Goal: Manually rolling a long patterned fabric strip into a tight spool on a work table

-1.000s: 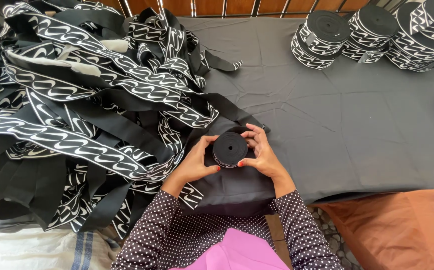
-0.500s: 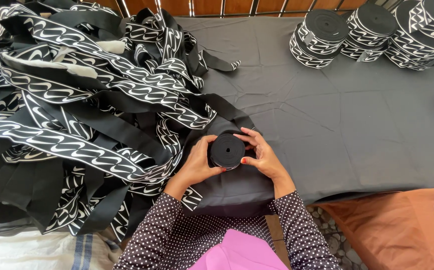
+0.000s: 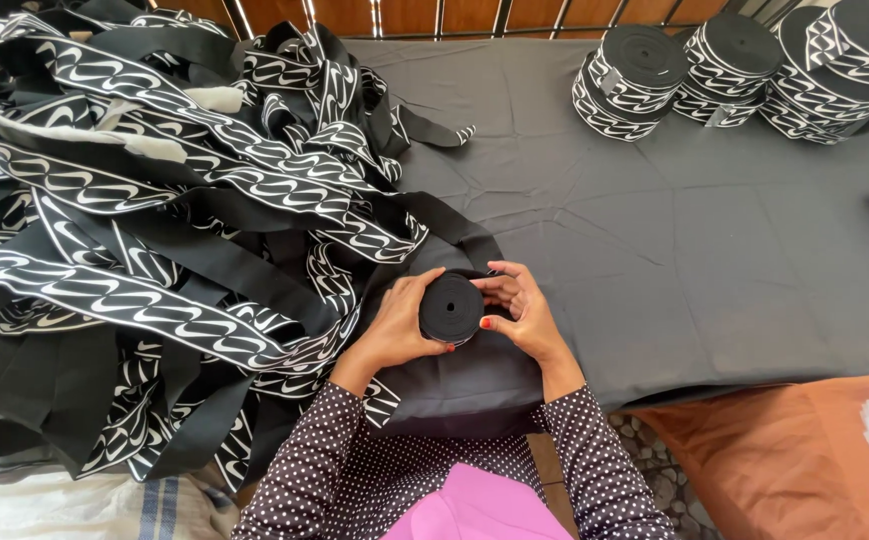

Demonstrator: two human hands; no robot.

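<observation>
A dark grey cloth (image 3: 675, 250) covered the table, wrinkled, with brown wooden slats and metal bars (image 3: 435, 15) along its far edge and an orange cushion (image 3: 785, 460) below the near right corner. At far right stood stacks of finished rolls (image 3: 745, 65), black with white wave-like print; a big tangled heap of the same printed band (image 3: 155, 230) filled the left side. At the near edge the left hand (image 3: 400, 325) and right hand (image 3: 520, 315) each curled their fingers around a small black roll (image 3: 452, 308), held between them just above the cloth, a loose strand running back into the heap.
</observation>
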